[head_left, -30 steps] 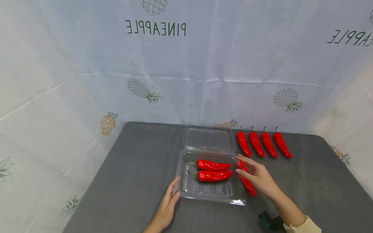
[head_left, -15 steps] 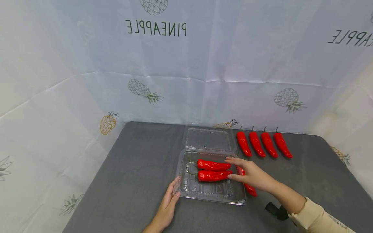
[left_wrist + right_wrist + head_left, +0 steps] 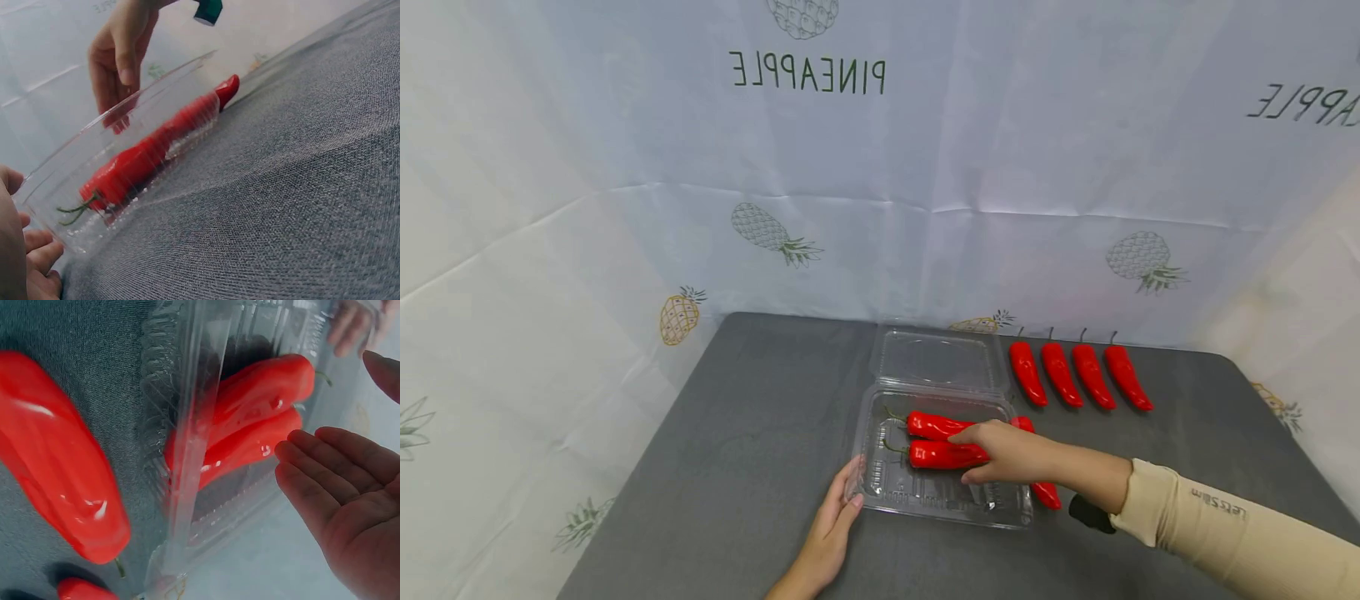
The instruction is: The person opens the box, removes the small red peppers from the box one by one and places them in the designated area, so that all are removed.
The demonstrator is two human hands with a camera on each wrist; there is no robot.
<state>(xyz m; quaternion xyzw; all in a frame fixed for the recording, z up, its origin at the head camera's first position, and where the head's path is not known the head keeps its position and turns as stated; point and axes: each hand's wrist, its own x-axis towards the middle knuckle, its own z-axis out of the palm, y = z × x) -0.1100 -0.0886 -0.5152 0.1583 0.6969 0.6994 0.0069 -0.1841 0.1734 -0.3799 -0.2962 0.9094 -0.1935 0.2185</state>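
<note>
Left hand (image 3: 822, 537) grips the box (image 3: 917, 493) by its near left corner, thumb at the rim, fingers against the outer wall. Right hand (image 3: 1011, 454) over the box, fingers nearly straight, side by side, thumb apart; whether they touch the two peppers (image 3: 936, 455) inside, cannot tell. Box clear, ribbed plastic, lid (image 3: 934, 358) folded back; peppers glossy, red, tapered. Another pepper (image 3: 1046, 496) just beside it on grey, woven-looking cloth (image 3: 760, 417)

I get soft, even light in head view; warm tint on curtain (image 3: 1273, 287) beyond right hand (image 3: 1003, 451). Right-wrist view: white glare on loose pepper (image 3: 62, 456) under that hand, dark shadow on desk (image 3: 119, 375). Left-wrist view dimmer, curtain behind hand blurred.
</note>
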